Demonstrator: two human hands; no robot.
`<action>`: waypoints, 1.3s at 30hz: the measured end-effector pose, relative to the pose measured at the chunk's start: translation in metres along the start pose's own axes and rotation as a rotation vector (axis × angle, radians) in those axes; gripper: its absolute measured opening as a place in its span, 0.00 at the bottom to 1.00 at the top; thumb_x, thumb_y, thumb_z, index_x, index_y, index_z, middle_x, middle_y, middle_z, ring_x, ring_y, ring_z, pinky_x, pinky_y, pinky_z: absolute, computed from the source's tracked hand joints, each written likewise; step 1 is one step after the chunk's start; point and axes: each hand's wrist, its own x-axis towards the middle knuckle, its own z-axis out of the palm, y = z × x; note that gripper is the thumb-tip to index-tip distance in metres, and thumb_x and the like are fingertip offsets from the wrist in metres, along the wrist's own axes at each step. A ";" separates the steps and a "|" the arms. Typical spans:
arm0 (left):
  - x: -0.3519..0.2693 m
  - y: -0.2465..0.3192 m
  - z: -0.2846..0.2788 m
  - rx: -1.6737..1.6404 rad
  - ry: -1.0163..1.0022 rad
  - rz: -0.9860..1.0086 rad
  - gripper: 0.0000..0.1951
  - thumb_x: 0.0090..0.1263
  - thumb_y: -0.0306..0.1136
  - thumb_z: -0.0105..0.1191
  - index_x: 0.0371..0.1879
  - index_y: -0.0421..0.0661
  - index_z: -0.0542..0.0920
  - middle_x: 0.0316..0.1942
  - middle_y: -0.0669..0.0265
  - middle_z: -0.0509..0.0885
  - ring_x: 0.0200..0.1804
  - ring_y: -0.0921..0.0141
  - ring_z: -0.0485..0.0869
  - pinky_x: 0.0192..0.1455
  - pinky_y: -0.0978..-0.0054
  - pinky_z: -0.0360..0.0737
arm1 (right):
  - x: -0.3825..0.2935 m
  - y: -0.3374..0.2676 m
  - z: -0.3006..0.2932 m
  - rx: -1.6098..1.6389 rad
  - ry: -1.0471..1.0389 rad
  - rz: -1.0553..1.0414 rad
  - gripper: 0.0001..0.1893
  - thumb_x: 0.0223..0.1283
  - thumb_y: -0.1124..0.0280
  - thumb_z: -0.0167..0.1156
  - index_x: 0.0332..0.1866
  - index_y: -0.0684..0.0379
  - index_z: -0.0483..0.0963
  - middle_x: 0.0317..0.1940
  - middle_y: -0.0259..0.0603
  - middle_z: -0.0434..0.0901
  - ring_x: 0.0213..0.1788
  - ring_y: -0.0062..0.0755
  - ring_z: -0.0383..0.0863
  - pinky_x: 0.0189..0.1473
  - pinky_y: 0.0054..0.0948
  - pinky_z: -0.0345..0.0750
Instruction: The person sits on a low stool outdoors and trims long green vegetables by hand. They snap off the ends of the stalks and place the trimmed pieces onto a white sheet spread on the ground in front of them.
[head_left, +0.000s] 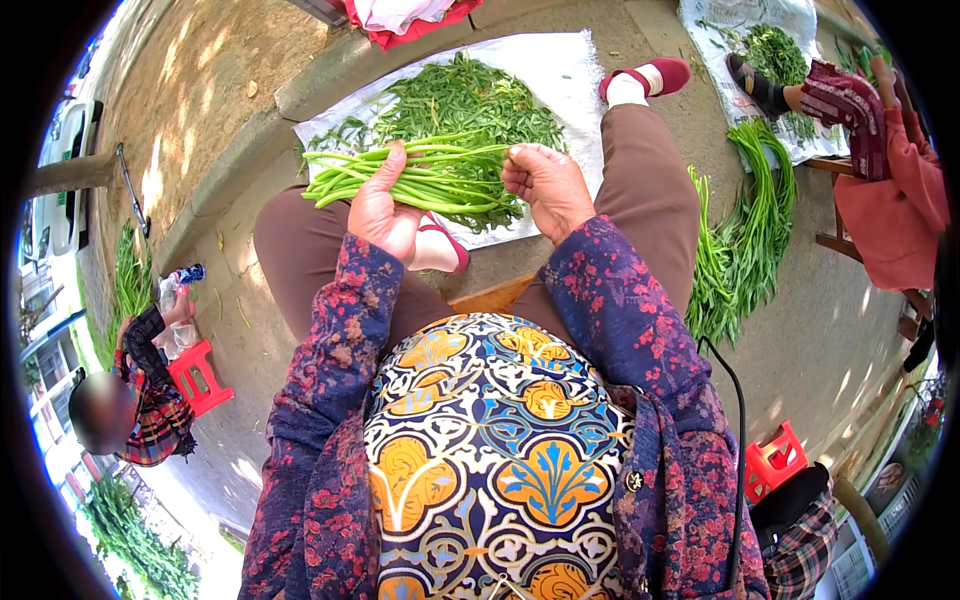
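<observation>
My left hand (386, 210) holds a loose bundle of long green stems (442, 184), which look like water spinach, lying crosswise over my lap. At the bundle's right end, my right hand (551, 187) pinches the tip of one thin stem between thumb and forefinger. Beyond both hands, a heap of stripped green leaves (465, 97) is spread on a white woven sack (574, 82) on the ground. Part of the heap is hidden by the stems. Whole leafy greens (742, 240) lie in a pile beside my right leg.
To the right, a person (889, 180) sits by another sack (697, 45) bearing leaves. At left, another person sits near a red plastic stool (199, 379), a blue can (192, 273) and more greens (129, 277). A concrete kerb (217, 180) runs at left. Another red stool (776, 461) stands behind right.
</observation>
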 end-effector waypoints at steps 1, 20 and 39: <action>0.000 0.001 0.000 -0.002 -0.007 0.001 0.11 0.63 0.32 0.58 0.42 0.43 0.76 0.39 0.61 0.81 0.45 0.64 0.79 0.54 0.58 0.76 | 0.002 0.000 -0.002 0.065 0.030 0.025 0.04 0.55 0.71 0.59 0.31 0.59 0.74 0.26 0.33 0.77 0.27 0.22 0.76 0.32 0.23 0.74; 0.003 0.034 -0.012 -0.070 -0.006 0.064 0.10 0.62 0.32 0.59 0.40 0.44 0.78 0.39 0.63 0.81 0.46 0.64 0.78 0.56 0.53 0.74 | 0.023 -0.007 -0.034 -0.618 0.333 -0.493 0.07 0.53 0.77 0.60 0.38 0.60 0.79 0.30 0.35 0.80 0.31 0.20 0.76 0.34 0.22 0.74; -0.005 0.013 0.003 -0.020 -0.023 -0.016 0.09 0.64 0.32 0.58 0.41 0.45 0.78 0.39 0.63 0.82 0.45 0.64 0.79 0.56 0.55 0.74 | -0.004 -0.001 0.006 -1.022 -0.042 -0.893 0.04 0.54 0.75 0.58 0.34 0.60 0.78 0.30 0.44 0.77 0.36 0.45 0.77 0.40 0.34 0.75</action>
